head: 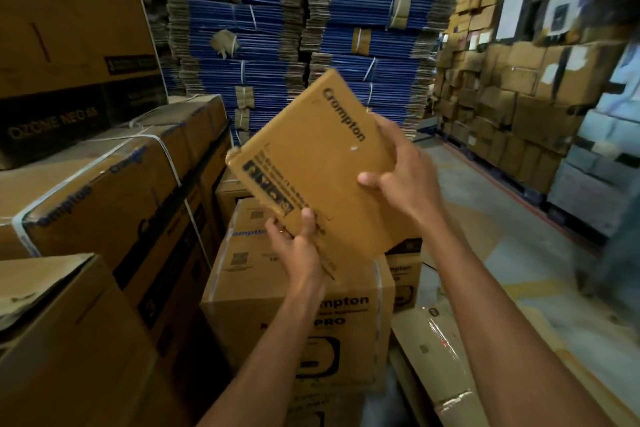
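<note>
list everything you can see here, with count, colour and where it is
flat box: one, brown, held tilted in both grips
strapped cartons: several, brown, stacked at left
printed carton: one, brown, below the flat box
flattened bundles: many, blue and brown, stacked at the back
wall of boxes: many, brown, at right
wrapped sheet: one, brown under clear film, low right
floor: grey, right of centre
left grip: one, pinches the flat box's lower edge
right grip: one, holds its right edge

held carton (311, 163): tan, black print | flat stacks (239, 21): blue, brown edges | strapped box (104, 184): white bands
</note>
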